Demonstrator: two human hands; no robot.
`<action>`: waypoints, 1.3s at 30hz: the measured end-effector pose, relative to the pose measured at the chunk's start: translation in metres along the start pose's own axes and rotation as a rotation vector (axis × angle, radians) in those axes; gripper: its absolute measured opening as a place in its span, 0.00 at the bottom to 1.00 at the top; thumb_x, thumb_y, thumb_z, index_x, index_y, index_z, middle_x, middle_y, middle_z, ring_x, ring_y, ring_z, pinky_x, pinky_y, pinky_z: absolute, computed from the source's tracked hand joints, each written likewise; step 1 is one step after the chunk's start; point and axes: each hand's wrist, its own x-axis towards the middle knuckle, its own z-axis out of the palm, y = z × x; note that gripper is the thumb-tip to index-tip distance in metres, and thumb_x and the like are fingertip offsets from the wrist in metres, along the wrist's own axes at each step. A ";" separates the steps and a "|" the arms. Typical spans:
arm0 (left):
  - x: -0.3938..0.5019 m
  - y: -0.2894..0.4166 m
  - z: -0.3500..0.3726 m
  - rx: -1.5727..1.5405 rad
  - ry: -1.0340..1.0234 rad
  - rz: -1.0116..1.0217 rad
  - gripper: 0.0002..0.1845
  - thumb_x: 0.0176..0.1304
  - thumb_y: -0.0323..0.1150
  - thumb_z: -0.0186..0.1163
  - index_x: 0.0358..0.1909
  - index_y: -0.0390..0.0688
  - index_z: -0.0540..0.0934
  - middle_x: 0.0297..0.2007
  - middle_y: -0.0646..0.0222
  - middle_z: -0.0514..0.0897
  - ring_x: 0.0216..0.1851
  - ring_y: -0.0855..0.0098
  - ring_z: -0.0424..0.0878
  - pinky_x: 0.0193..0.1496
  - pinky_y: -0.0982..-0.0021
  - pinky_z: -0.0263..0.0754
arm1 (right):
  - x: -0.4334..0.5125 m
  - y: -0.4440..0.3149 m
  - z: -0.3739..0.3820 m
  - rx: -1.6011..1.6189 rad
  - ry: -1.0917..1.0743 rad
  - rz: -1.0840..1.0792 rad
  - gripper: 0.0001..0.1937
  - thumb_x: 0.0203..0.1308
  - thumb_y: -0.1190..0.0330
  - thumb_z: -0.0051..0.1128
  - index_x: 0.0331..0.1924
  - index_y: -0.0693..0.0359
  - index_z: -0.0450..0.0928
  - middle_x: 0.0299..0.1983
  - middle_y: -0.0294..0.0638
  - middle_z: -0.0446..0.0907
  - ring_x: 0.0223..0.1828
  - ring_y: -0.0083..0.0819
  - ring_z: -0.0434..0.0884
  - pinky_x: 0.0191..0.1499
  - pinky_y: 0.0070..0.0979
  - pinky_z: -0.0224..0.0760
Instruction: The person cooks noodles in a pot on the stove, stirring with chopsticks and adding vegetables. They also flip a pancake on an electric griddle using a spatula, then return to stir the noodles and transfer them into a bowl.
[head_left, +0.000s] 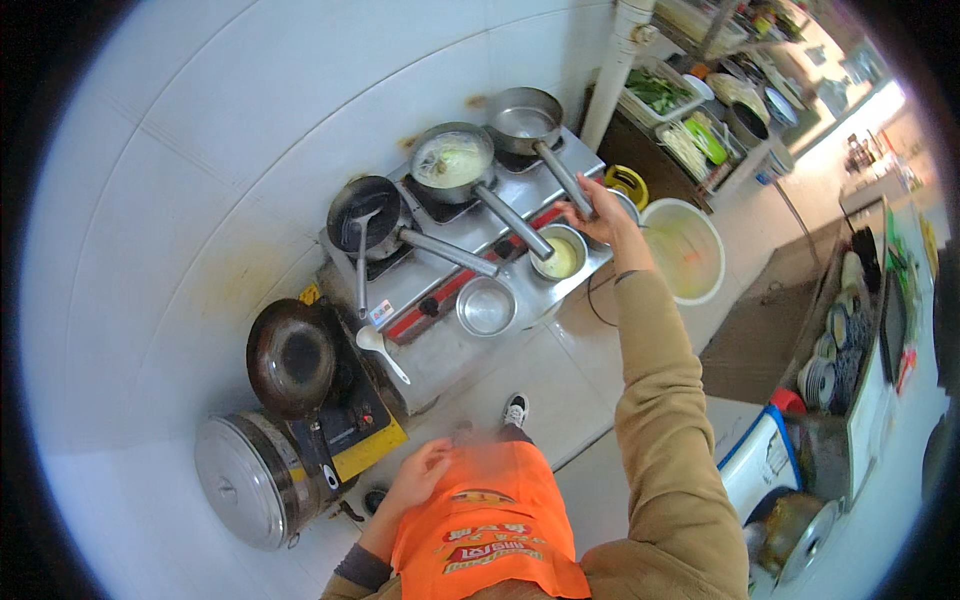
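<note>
My right hand (600, 214) is around the end of the long handle of a metal saucepan (525, 116), which holds clear liquid on the right burner. Low in front of my orange apron (487, 517), my left hand (424, 469) hangs with loosely bent fingers and nothing visible in it. A middle pan (450, 157) contains pale liquid with something greenish and whitish. In the left, dark pan (364, 214) rests a metal ladle (361, 262). On the stove's front ledge stand a metal bowl of yellowish liquid (562, 259) and a second metal bowl (487, 306).
A white spoon (382, 352) lies at the stove's left end. Left are a wok (292, 360) on a black cooker and a large lidded pot (240, 480). A white bucket (684, 251) stands on the floor right of the stove. Vegetable trays (660, 94) fill the back-right shelf.
</note>
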 end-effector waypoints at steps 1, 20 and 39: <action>0.001 0.001 -0.004 0.029 -0.035 0.018 0.21 0.73 0.28 0.58 0.66 0.37 0.72 0.59 0.62 0.80 0.58 0.69 0.80 0.61 0.67 0.75 | -0.012 0.002 -0.004 -0.062 0.042 0.003 0.33 0.69 0.42 0.55 0.55 0.70 0.73 0.48 0.60 0.83 0.35 0.39 0.85 0.41 0.34 0.84; -0.064 -0.153 0.133 1.090 -1.775 0.525 0.31 0.69 0.45 0.62 0.66 0.37 0.70 0.55 0.49 0.80 0.57 0.50 0.79 0.58 0.54 0.75 | -0.578 0.597 0.051 0.214 0.440 -0.477 0.11 0.70 0.70 0.59 0.53 0.63 0.82 0.48 0.37 0.85 0.49 0.28 0.83 0.54 0.28 0.78; -0.408 -0.440 0.309 1.770 -2.514 1.062 0.19 0.66 0.39 0.61 0.53 0.37 0.79 0.53 0.46 0.80 0.56 0.45 0.79 0.59 0.50 0.75 | -0.696 1.144 0.176 1.189 1.667 -0.244 0.09 0.68 0.68 0.56 0.36 0.65 0.81 0.30 0.38 0.83 0.30 0.24 0.80 0.34 0.24 0.74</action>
